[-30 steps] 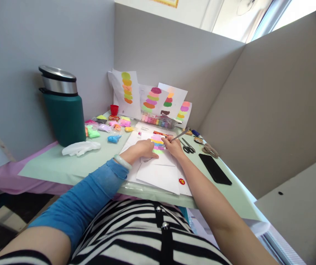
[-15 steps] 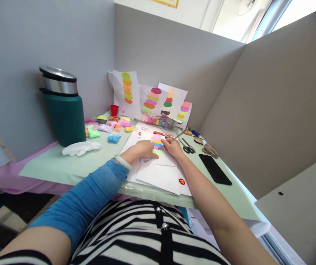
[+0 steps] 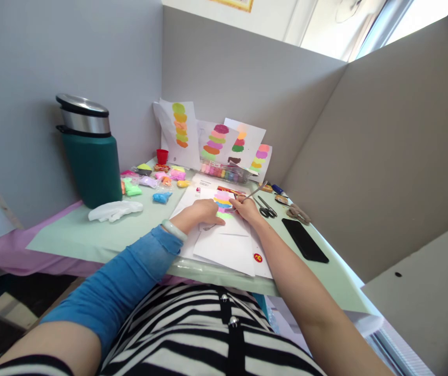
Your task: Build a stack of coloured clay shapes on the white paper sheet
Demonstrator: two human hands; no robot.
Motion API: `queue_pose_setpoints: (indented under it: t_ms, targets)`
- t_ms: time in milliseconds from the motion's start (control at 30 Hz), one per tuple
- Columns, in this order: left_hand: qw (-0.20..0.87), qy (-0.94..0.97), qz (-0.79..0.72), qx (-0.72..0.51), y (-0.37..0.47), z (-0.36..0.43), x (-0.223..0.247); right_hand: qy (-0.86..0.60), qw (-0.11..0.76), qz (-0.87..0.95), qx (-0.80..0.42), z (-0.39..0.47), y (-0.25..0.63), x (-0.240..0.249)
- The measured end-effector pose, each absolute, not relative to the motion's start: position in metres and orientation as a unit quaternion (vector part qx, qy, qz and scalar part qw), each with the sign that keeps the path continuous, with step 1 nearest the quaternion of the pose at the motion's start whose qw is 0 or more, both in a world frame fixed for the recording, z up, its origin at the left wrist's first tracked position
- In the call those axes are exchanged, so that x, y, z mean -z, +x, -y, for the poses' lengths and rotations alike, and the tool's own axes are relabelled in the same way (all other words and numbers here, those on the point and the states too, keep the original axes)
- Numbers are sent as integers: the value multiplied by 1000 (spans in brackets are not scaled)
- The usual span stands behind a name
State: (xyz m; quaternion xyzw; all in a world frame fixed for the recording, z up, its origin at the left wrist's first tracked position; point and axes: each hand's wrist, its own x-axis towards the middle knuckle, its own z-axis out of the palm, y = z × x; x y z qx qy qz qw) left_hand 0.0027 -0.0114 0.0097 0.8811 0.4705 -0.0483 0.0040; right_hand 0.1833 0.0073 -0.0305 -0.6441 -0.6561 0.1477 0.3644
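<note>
Right hand (image 3: 247,209) slightly shifted, fingers clamped on fork (image 3: 256,191) — left hand (image 3: 204,212) palm-down on paper (image 3: 234,226), fingers apart.

Grey partition walls (image 3: 247,68) enclose a green-covered table (image 3: 63,232), with a bright window (image 3: 420,23) at upper right.

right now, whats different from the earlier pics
Very little: the fork in the right hand has shifted slightly; its tines, plain over the coloured layers a second ago, are hard to make out. Nothing was visibly picked up or released. The left hand stays on the paper; everything else looks unmoved.
</note>
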Motion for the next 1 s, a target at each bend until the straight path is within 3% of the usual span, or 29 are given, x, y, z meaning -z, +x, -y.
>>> queue_pose_setpoints:
  t_ms: [1000]
  targets:
    - [0,881,-469,60,3,8,-7,-651,379,626,-202,-11,189,34]
